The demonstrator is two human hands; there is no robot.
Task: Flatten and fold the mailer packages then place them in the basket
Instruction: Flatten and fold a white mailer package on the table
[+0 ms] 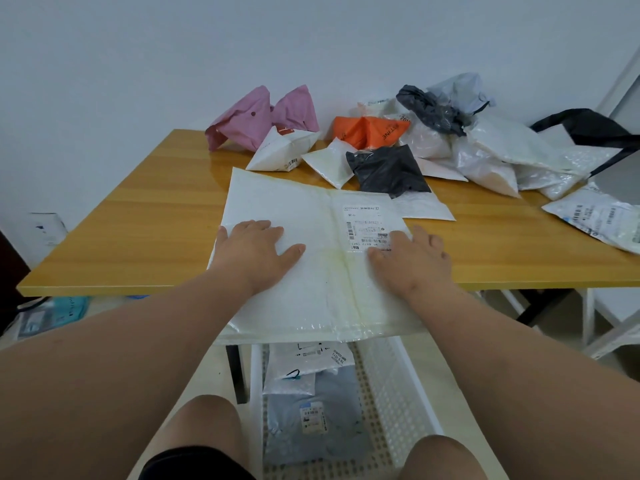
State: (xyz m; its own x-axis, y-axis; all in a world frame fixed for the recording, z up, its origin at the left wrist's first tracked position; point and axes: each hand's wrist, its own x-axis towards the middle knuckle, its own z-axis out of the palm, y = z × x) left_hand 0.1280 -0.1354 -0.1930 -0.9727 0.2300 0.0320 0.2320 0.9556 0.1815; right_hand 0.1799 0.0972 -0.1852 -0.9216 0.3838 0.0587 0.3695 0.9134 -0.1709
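Knees [204,427] at bottom edge; white perforated basket [391,393] on floor between them, holding flattened mailers; large white bubble mailer [311,209] flat on wooden table [138,220], overhanging its near edge, left hand [254,249] and right hand [414,258] pressing it, fingers straight; crumpled mailers [388,168] behind.

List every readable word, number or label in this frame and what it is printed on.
"TTINE": partial black lettering, upside down, on the orange plastic mailer.
White shipping label on the large white bubble mailer: barcodes, print too blurred.
Labels on mailers in the white perforated basket: unreadable.
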